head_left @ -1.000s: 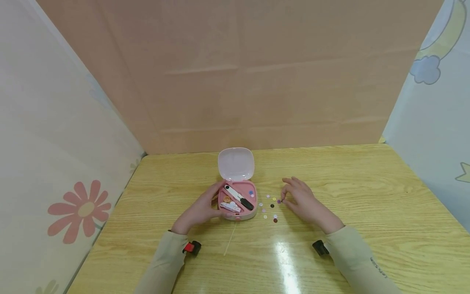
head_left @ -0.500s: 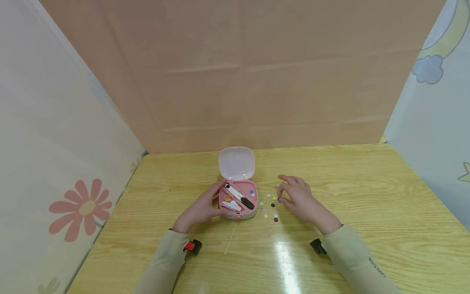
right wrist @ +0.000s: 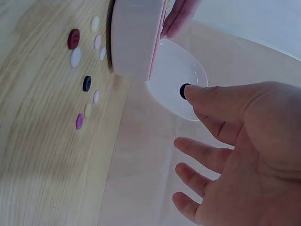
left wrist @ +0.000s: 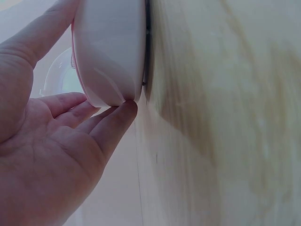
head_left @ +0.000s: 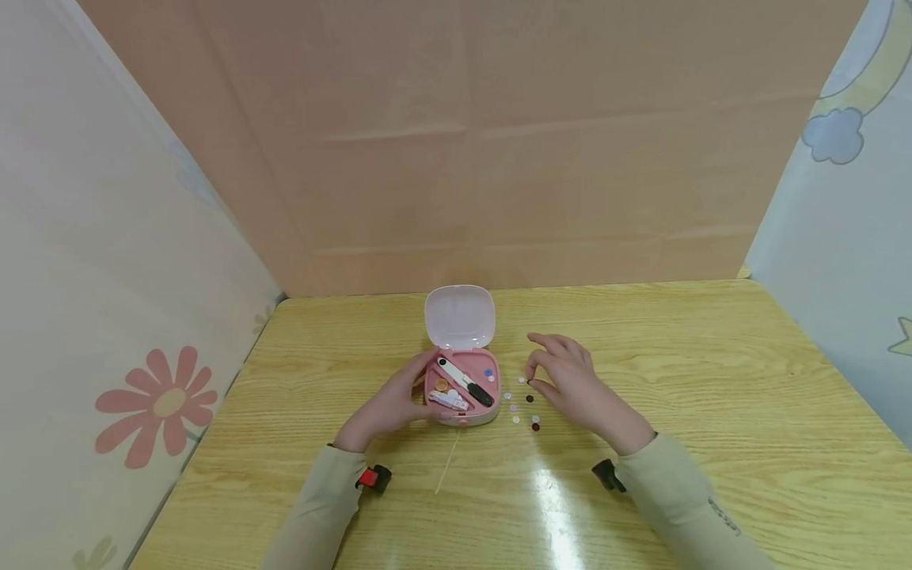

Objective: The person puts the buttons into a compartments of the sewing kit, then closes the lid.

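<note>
A pink case [head_left: 492, 410] with its lid [head_left: 459, 317] raised sits on the table. My left hand [head_left: 392, 404] grips its left side, thumb at the front and fingers at the back; in the left wrist view the fingertips [left wrist: 127, 106] touch its pale wall. Inside lie a white tool with a black end [head_left: 466, 383], an orange round piece [head_left: 441, 385], small white pieces [head_left: 449, 401] and a blue button [head_left: 488, 372]. To the right of the case, my right hand [head_left: 570, 388] pinches a black button [right wrist: 183, 91] between thumb and index finger, its other fingers spread.
Several loose buttons lie on the table right of the case, among them a dark red button [right wrist: 74, 39], a second black button [right wrist: 87, 83] and a purple button [right wrist: 79, 121]. A thin pale strip [head_left: 446, 467] lies in front of the case. A tan backdrop [head_left: 463, 158] stands behind.
My right hand has moved left toward the case, holding the black button above the loose ones. My left hand has stayed on the case.
</note>
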`<state>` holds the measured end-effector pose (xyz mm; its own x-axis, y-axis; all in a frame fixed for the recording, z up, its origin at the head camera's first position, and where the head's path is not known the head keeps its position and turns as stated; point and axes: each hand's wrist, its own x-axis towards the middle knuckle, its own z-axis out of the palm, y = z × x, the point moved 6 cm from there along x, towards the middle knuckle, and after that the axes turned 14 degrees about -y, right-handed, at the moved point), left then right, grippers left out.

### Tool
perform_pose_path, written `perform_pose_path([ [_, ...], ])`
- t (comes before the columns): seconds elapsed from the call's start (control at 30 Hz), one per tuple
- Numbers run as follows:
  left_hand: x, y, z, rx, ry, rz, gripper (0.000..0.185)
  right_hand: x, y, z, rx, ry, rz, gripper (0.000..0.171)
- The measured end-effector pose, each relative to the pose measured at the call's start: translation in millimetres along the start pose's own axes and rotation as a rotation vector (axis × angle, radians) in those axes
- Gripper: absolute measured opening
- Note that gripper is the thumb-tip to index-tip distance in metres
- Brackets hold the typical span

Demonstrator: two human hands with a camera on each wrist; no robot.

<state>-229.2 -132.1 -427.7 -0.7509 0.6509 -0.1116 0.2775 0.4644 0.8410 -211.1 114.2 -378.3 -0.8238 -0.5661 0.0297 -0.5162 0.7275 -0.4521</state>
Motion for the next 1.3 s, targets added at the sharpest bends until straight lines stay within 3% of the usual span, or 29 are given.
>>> perform_pose_path([
  [0.13, 1.6, -6.6, -0.1, -0.002, -0.003, -0.018, 0.097, 3.5, -3.3, 0.7, 0.003, 0.004, -0.002, 0.019],
  [0.6, 1.0, 3.2, 1.1, -0.03, -0.006, -0.003, 0.094, 15.9, -11.4, 4.7, -0.015, 0.008, -0.033, 0.016],
  [1.3, 3.0, -5.0, 1.4, -0.052, -0.014, 0.007, 0.095, 31.1, -27.0, 9.7, -0.044, 0.024, -0.103, 0.018],
])
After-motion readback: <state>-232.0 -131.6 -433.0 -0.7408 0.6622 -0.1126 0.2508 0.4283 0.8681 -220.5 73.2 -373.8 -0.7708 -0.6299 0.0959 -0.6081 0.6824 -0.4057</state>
